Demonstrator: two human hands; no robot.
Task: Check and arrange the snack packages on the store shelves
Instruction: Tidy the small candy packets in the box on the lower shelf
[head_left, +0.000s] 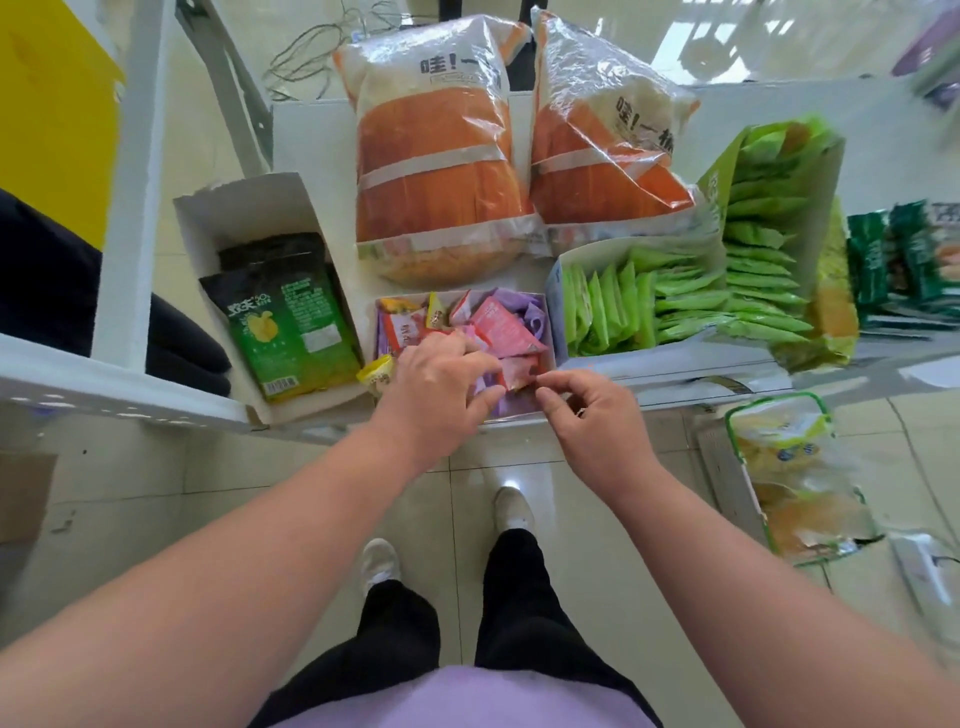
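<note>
A small purple box (543, 306) of several pink, purple and yellow snack packets sits at the front edge of the white shelf (130, 395). My left hand (436, 389) lies over the packets in the box, fingers reaching in among them. My right hand (587, 410) pinches the corner of a pink packet (519, 376) at the box's front right. A yellow packet (376, 371) lies just outside the box on its left.
Left of the box stands a white carton (244, 208) with green-black snack bags (291, 332). Behind are two large orange-white bags (436, 156). To the right are cartons of green sachets (675, 306) and dark green packs (904, 254). A clear bag (795, 473) lies on the floor.
</note>
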